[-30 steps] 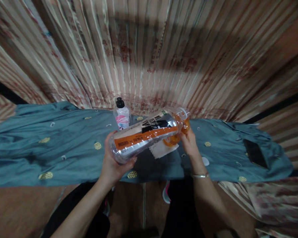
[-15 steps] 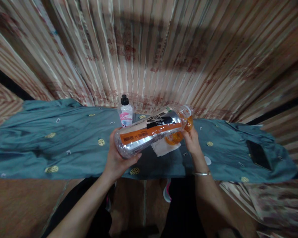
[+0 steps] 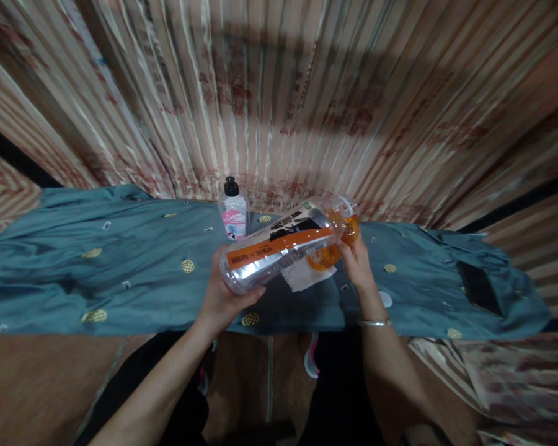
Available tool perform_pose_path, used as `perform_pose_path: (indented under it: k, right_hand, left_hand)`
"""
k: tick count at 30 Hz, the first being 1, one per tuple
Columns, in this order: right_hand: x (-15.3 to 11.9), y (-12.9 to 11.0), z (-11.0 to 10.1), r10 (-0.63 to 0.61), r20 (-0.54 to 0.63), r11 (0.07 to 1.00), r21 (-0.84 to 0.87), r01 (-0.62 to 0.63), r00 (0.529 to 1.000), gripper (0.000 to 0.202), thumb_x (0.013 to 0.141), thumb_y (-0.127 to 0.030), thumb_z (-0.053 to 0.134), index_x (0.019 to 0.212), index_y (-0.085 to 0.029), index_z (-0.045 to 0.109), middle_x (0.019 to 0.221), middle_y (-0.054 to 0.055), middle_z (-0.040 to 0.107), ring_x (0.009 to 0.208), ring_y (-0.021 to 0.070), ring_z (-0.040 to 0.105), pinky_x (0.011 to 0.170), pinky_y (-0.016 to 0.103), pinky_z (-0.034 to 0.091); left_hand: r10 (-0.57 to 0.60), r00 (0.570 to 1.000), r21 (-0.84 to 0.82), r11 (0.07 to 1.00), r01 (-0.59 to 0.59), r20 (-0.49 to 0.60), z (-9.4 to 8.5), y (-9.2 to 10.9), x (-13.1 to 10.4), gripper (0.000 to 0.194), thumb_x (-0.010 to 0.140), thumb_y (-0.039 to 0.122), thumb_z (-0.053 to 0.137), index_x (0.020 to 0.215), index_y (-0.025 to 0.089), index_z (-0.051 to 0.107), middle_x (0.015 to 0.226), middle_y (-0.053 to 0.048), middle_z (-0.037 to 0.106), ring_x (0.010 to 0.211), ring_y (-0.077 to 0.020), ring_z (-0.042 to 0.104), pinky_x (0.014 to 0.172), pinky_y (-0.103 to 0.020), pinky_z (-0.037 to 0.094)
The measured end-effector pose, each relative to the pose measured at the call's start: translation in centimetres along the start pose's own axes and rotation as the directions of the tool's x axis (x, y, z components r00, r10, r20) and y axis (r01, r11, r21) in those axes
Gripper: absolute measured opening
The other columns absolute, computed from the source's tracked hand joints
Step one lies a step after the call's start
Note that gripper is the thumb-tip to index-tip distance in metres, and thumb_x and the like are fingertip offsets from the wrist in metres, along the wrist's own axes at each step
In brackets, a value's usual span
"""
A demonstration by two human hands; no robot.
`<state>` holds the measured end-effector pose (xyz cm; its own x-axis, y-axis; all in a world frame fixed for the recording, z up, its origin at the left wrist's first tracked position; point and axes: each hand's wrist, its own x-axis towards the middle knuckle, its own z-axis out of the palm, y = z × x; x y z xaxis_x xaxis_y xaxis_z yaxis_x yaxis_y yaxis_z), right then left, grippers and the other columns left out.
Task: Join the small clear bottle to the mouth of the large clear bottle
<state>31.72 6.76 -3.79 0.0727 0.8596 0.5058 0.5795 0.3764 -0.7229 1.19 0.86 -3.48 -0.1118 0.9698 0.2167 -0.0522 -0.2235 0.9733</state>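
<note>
As the left hand cradles its base, a big clear bottle lies tilted above a table draped in green cloth, its neck raised toward the right hand. The left thumb presses along the near side; the other fingers curl around the base, partly hidden. The right thumb and fingers pinch an orange container close by the bottle's neck, though which part they grip is hard to tell. The container shows below and beyond the neck, over white paper; whether neck and container touch cannot be told. With both hands engaged, the bottle appears steadied from its base. A black-capped squeeze bottle stands upright behind, while a white disc lies beside the right wrist and a phone rests farther right.
</note>
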Motion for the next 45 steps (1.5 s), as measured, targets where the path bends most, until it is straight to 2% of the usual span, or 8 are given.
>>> perform_pose_path:
  k: [3, 9, 15, 19, 26, 33, 39, 45]
  right_hand:
    - [0.0, -0.1, -0.1, 0.010, 0.016, 1.000, 0.002, -0.010, 1.000, 0.060, 0.097, -0.061, 0.051, 0.147, -0.027, 0.051, 0.153, 0.011, 0.057, 0.147, 0.0346, 0.048, 0.124, 0.058, 0.034]
    - [0.1, 0.1, -0.1, 0.003, 0.013, 1.000, -0.014, -0.003, 1.000, 0.061, 0.097, -0.061, 0.049, 0.148, -0.027, 0.049, 0.145, 0.011, 0.062, 0.149, 0.0347, 0.045, 0.123, 0.059, 0.036]
    - [0.3, 0.4, 0.0, 0.007, -0.007, 1.000, -0.008, -0.007, 1.000, 0.063, 0.093, -0.067, 0.053, 0.142, -0.027, 0.055, 0.145, 0.012, 0.061, 0.146, 0.0365, 0.047, 0.122, 0.060, 0.035]
    - [0.3, 0.4, 0.1, 0.028, -0.019, 0.999, 0.030, -0.027, 0.999, 0.071, 0.089, -0.073, 0.057, 0.142, -0.025, 0.055, 0.145, 0.014, 0.061, 0.143, 0.0381, 0.050, 0.121, 0.063, 0.036]
    - [0.4, 1.5, 0.4, 0.079, -0.026, 0.996, 0.047, -0.078, 0.997, 0.091, 0.075, -0.080, 0.072, 0.143, -0.024, 0.052, 0.139, 0.017, 0.066, 0.130, 0.0396, 0.062, 0.113, 0.064, 0.045]
    - [0.6, 1.4, 0.5, 0.076, -0.041, 0.996, 0.051, -0.074, 0.996, 0.089, 0.077, -0.077, 0.072, 0.145, -0.024, 0.049, 0.141, 0.018, 0.066, 0.130, 0.0374, 0.063, 0.112, 0.062, 0.048]
    - [0.6, 1.4, 0.5, 0.119, -0.047, 0.992, 0.054, -0.117, 0.992, 0.089, 0.075, -0.077, 0.074, 0.141, -0.022, 0.053, 0.136, 0.018, 0.068, 0.125, 0.0391, 0.066, 0.108, 0.063, 0.049]
    - [0.6, 0.9, 0.6, 0.101, -0.063, 0.995, 0.002, -0.101, 0.993, 0.080, 0.076, -0.071, 0.076, 0.137, -0.023, 0.057, 0.127, 0.016, 0.072, 0.116, 0.0376, 0.069, 0.105, 0.060, 0.052]
  left_hand:
    - [-0.057, 0.997, -0.058, 0.997, 0.059, 0.046, 0.4, -0.4, -0.3, 0.080, 0.055, 0.032, 0.095, 0.124, 0.023, 0.055, 0.129, -0.013, 0.071, 0.128, -0.0377, 0.066, 0.114, -0.061, 0.047]
    - [-0.202, 0.979, -0.310, 0.929, 0.203, 0.035, 1.6, -0.8, -0.8, 0.098, 0.047, 0.017, 0.099, 0.133, 0.028, 0.052, 0.137, -0.008, 0.067, 0.138, -0.0369, 0.058, 0.113, -0.056, 0.050]
    - [-0.307, 0.946, -0.358, 0.876, 0.323, 0.102, 2.3, -0.2, -1.2, 0.089, 0.053, 0.025, 0.097, 0.131, 0.023, 0.054, 0.137, -0.014, 0.067, 0.129, -0.0400, 0.063, 0.087, -0.048, 0.064]
    - [-0.370, 0.917, -0.371, 0.839, 0.399, 0.150, 2.7, 0.0, -1.2, 0.084, 0.054, 0.029, 0.097, 0.128, 0.020, 0.058, 0.135, -0.016, 0.069, 0.119, -0.0399, 0.068, 0.075, -0.044, 0.065]
    - [-0.365, 0.921, -0.354, 0.850, 0.390, 0.136, 3.1, -0.4, -0.9, 0.079, 0.045, 0.022, 0.101, 0.114, 0.017, 0.064, 0.119, -0.011, 0.076, 0.119, -0.0319, 0.068, 0.106, -0.046, 0.051]
    - [-0.388, 0.909, -0.308, 0.855, 0.417, 0.151, 3.4, -0.7, -0.7, 0.080, 0.032, 0.014, 0.101, 0.103, 0.019, 0.065, 0.103, -0.006, 0.079, 0.110, -0.0339, 0.072, 0.105, -0.049, 0.050]
    - [-0.428, 0.881, -0.295, 0.831, 0.471, 0.201, 3.9, -0.9, -1.3, 0.071, 0.037, 0.017, 0.101, 0.100, 0.017, 0.069, 0.099, -0.006, 0.079, 0.100, -0.0303, 0.073, 0.100, -0.047, 0.053]
    - [-0.448, 0.867, -0.322, 0.805, 0.497, 0.217, 4.4, -0.4, -1.6, 0.077, 0.038, 0.021, 0.101, 0.109, 0.017, 0.070, 0.099, -0.005, 0.079, 0.100, -0.0282, 0.072, 0.103, -0.047, 0.052]
